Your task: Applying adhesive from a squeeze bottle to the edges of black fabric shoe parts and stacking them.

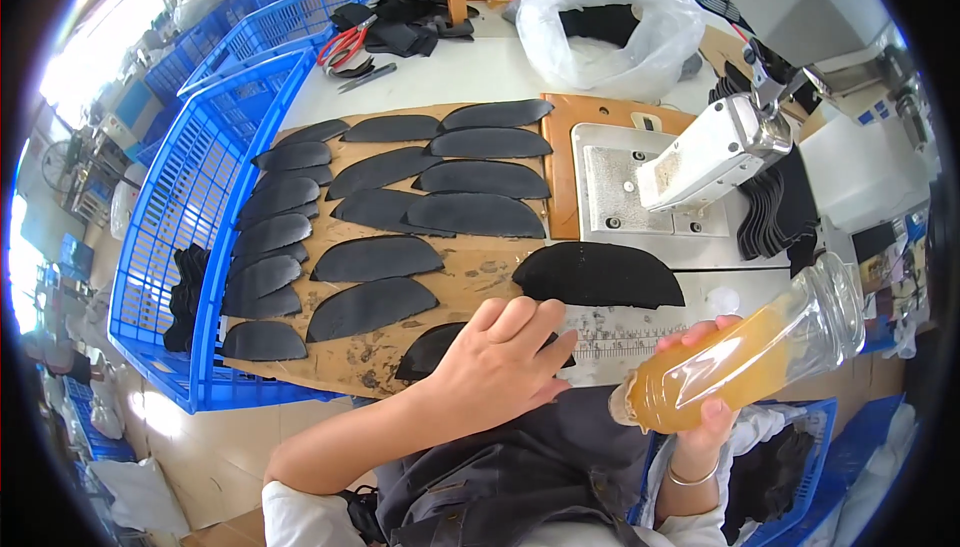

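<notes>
My right hand (700,387) is wrapped round a clear glass bottle (720,362) with amber liquid in it. The bottle lies tilted, its crusted end low on the left and its clear end raised on the right. Over a black curved pad (425,352) at the table's front edge, my left hand (505,347) has its fingers curled in; what they hold, if anything, is hidden. A larger black curved pad (598,275) lies just beyond, between my hands. Rows of dark half-moon pads (375,259) cover the brown cardboard (470,272) to the left, some overlapping.
A white machine arm (700,157) reaches over a metal plate at the right. Beside it stand stacked black pieces (765,212). Blue crates (205,207) border the left. Red-handled scissors (345,45) and a white plastic bag (545,32) are at the back.
</notes>
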{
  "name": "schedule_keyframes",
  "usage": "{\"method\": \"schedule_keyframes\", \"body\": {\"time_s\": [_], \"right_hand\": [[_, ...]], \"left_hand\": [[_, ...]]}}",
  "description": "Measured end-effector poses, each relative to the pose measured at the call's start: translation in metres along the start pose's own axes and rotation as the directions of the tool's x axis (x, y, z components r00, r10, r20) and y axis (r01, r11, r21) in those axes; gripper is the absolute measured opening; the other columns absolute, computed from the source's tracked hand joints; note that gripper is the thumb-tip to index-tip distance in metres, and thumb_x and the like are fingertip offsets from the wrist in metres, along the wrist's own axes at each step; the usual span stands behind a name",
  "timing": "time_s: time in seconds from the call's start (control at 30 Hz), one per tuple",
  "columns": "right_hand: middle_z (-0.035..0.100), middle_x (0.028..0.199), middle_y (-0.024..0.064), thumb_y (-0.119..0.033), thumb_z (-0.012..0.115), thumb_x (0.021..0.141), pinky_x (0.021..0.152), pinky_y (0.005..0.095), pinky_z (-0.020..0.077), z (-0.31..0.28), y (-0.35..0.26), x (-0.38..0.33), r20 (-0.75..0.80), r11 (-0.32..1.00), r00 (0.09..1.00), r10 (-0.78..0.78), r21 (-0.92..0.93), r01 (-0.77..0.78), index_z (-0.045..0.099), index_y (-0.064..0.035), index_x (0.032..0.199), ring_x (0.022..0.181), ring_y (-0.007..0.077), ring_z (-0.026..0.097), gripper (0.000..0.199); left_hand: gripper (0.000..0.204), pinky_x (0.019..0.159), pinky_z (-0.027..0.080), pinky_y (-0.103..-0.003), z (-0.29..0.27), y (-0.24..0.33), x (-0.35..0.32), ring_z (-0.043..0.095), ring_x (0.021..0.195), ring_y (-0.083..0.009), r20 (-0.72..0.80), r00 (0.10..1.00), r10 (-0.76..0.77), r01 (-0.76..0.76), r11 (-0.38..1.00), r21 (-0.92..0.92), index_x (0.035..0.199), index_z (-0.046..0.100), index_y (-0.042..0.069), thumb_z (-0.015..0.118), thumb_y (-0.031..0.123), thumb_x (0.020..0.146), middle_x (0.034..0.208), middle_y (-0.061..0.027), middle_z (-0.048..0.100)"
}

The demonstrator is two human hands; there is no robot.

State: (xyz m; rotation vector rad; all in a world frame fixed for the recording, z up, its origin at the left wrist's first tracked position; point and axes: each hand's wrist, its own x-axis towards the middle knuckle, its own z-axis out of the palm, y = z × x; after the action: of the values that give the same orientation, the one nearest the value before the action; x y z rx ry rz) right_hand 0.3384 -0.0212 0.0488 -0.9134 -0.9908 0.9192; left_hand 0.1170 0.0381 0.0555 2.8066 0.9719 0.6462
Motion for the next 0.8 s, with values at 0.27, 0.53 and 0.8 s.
{"method": "schedule_keyframes", "body": {"time_s": [0.27, 0.53, 0.8], "right_hand": [[0.050, 0.099, 0.0107, -0.046, 0.064, 0.074, 0.081, 0.0420, 0.0508, -0.007, 0.016, 0.004, 0.142, 0.924, 0.979, 0.148, 0.332, -0.188, 0.034, -0.0051, 0.127, 0.092, 0.0281, 0.057, 0.074], [0.050, 0.097, 0.0103, -0.047, 0.066, 0.071, 0.081, 0.0415, 0.0510, 0.000, 0.014, 0.000, 0.146, 0.928, 0.968, 0.206, 0.285, -0.241, 0.035, -0.0058, 0.125, 0.091, 0.0277, 0.058, 0.075], [0.051, 0.097, 0.0110, -0.045, 0.066, 0.071, 0.080, 0.0419, 0.0511, 0.008, 0.015, -0.002, 0.156, 0.914, 0.957, 0.244, 0.293, -0.280, 0.036, -0.0052, 0.125, 0.089, 0.0293, 0.059, 0.074]], "left_hand": [[0.039, 0.077, 0.036, -0.033, -0.004, 0.004, 0.004, 0.043, 0.091, -0.0193, 0.008, 0.999, -0.051, 0.051, 0.999, 0.002, 0.103, 0.066, 0.016, 0.074, 0.032, 0.068, 0.104, -0.0016, 0.049], [0.043, 0.077, 0.036, -0.031, -0.004, -0.001, -0.001, 0.044, 0.092, -0.0181, -0.044, 0.999, 0.023, -0.020, 0.998, 0.054, 0.103, 0.065, 0.014, 0.075, 0.031, 0.066, 0.105, -0.0012, 0.050], [0.048, 0.076, 0.036, -0.032, 0.008, 0.001, -0.011, 0.043, 0.087, -0.0169, -0.104, 0.994, 0.027, -0.015, 0.994, 0.113, 0.105, 0.065, 0.009, 0.075, 0.033, 0.065, 0.110, 0.0015, 0.053]]}}
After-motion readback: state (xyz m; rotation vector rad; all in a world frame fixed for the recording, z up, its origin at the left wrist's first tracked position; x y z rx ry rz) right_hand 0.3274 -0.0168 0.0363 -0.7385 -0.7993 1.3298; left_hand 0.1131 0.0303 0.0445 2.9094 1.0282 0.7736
